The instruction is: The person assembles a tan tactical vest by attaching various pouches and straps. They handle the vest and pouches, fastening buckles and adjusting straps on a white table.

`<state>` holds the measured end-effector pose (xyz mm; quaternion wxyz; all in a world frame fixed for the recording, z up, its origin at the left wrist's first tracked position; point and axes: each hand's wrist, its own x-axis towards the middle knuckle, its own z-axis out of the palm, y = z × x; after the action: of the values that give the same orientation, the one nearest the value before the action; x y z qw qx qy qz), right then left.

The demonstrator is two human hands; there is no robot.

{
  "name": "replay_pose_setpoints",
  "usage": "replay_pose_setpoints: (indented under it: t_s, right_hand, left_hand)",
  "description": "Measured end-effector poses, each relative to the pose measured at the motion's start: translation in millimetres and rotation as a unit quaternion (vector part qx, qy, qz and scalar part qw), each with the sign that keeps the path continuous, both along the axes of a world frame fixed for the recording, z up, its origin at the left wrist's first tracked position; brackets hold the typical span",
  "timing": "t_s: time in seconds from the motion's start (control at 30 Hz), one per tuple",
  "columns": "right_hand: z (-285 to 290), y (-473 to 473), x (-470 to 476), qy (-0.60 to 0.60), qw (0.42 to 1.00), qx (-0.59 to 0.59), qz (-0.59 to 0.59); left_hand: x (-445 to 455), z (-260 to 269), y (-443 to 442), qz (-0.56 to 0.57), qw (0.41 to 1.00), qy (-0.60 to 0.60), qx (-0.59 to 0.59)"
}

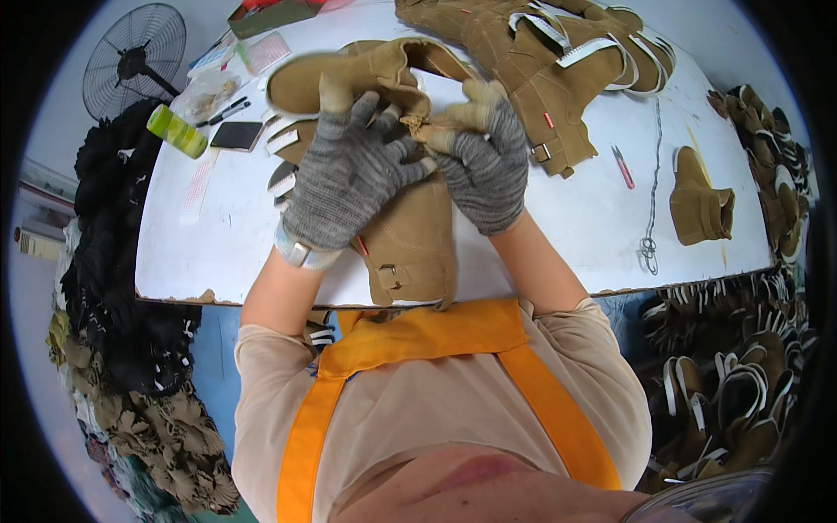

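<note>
Both hands wear grey knit gloves with bare or pale fingertips. My left hand [350,167] lies spread over a brown suede boot upper [327,78], its fingers at the folded shaft edge. My right hand [484,147] pinches a small tan bunch of thread or cord [413,125] at that edge, close to my left fingertips. Beneath my hands another brown boot shaft [415,242] with a small buckle and red tab reaches to the table's front edge. The fingers partly hide where the pieces meet.
More boot uppers [549,78] are piled at the back right. Pink-handled thread snips [623,167], a grey cord [649,245] and a single upper [700,202] lie right on the white table [575,242]. Left are a phone [237,136], pens [225,112] and a green can [177,131].
</note>
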<state>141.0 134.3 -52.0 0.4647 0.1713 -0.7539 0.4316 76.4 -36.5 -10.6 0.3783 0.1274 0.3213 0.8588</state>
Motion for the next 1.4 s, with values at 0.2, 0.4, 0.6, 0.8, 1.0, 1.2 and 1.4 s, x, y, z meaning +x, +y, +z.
replay_pose_setpoints:
  t_s: [0.2, 0.4, 0.6, 0.8, 1.0, 1.2, 1.4]
  right_hand:
    - [-7, -10, 12, 0.018, 0.971, 0.231, 0.062]
    - [5, 12, 16, -0.036, 0.990, -0.081, -0.111]
    - [11, 30, -15, -0.220, 0.828, -0.437, 0.275]
    - [13, 35, -25, -0.196, 0.795, -0.496, 0.288]
    - [16, 33, -26, -0.197, 0.813, -0.491, 0.241]
    - [25, 24, -30, -0.193, 0.850, -0.463, 0.158]
    - [24, 34, -40, -0.197, 0.892, -0.373, 0.164]
  left_hand:
    - [-41, -16, 7, 0.127, 0.956, 0.251, -0.078]
    - [-48, -27, 0, 0.036, 0.986, 0.156, 0.052]
    - [-34, -22, 12, 0.005, 0.984, 0.178, -0.011]
    - [-38, -17, 7, 0.021, 0.964, 0.259, -0.061]
    - [-49, -19, 1, 0.092, 0.914, 0.368, -0.144]
    - [-56, -15, 0, 0.138, 0.881, 0.407, -0.198]
    - [-68, -15, 1, 0.154, 0.875, 0.410, -0.207]
